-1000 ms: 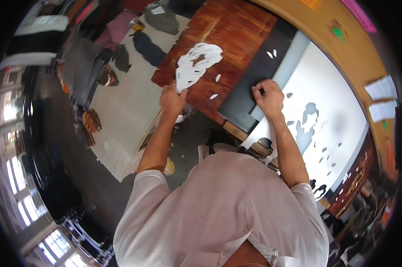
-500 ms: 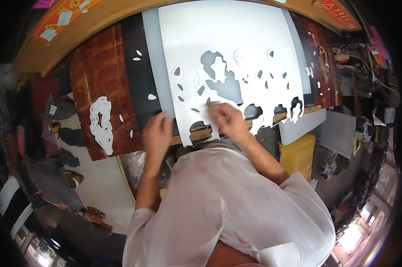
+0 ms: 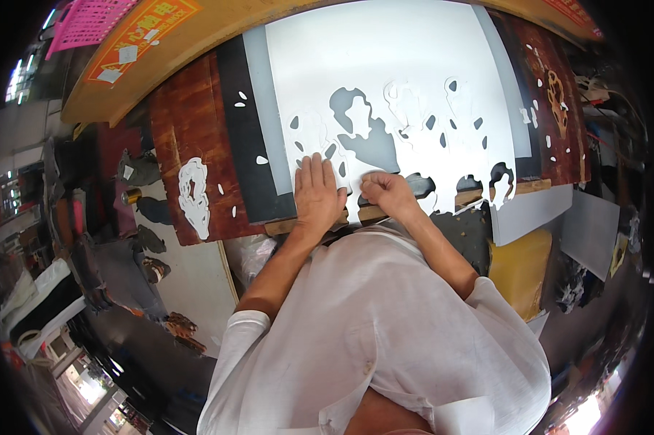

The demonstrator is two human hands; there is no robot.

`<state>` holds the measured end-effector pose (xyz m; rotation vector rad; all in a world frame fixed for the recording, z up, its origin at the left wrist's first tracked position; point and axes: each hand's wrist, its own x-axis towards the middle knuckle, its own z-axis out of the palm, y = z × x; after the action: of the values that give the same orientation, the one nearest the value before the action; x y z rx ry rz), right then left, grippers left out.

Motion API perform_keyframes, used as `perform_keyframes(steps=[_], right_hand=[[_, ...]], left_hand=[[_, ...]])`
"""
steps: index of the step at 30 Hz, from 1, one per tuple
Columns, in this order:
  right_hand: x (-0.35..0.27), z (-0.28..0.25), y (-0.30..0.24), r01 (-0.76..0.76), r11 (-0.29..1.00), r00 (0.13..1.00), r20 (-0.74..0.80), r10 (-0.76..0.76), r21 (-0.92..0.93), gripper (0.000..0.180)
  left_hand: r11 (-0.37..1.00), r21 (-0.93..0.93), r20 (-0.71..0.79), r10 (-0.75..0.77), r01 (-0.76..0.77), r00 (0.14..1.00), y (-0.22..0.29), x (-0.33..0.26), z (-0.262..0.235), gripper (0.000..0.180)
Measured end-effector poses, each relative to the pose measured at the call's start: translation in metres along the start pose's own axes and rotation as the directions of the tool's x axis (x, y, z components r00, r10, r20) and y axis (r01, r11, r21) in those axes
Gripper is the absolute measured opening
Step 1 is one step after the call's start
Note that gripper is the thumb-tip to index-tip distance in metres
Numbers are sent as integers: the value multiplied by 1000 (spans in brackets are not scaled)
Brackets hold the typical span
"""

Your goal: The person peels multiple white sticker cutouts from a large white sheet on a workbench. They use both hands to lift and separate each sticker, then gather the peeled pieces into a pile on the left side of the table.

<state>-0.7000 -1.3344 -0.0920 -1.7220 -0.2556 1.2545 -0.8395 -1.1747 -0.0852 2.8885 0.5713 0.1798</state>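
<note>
A large white sheet [image 3: 385, 43] with rows of curvy cut-outs and cut outlines lies in front of me. My left hand [image 3: 317, 190] rests flat on its near left part, fingers stretched out side by side. Just to the right, my right hand [image 3: 390, 194] is closed in a pinch at the near part of the sheet, below the large grey-looking opening. Whatever its fingertips hold is hidden. One loose-looking white piece [image 3: 357, 114] sits within that opening.
A stack of cut white pieces [image 3: 194, 203] lies on the reddish-brown board [image 3: 189, 94] at left. Small white offcuts dot the black mat [image 3: 258, 196]. At right is a brown outline-shaped form [image 3: 556, 96]. A yellow beam [image 3: 88, 94] crosses the far side.
My left hand has moved right from beside the sheet's left edge and now lies flat on it. The right hand has shifted slightly right, its fingers curled closer. The view has turned a little.
</note>
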Motion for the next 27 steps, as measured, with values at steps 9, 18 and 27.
perform_keyframes(steps=[9, 18, 27], right_hand=[[-24, -1, -18, -254, 967, 952, 186, 244, 32, 47], [-25, 38, 11, -177, 595, 983, 166, 73, 784, 15], [-26, 78, 8, 22, 858, 944, -293, 151, 513, 9]], left_hand=[[967, -255, 201, 28, 25, 979, -33, 9, -36, 79], [973, -203, 266, 160, -107, 951, -32, 18, -52, 80], [183, -827, 460, -323, 531, 827, -126, 83, -14, 35]])
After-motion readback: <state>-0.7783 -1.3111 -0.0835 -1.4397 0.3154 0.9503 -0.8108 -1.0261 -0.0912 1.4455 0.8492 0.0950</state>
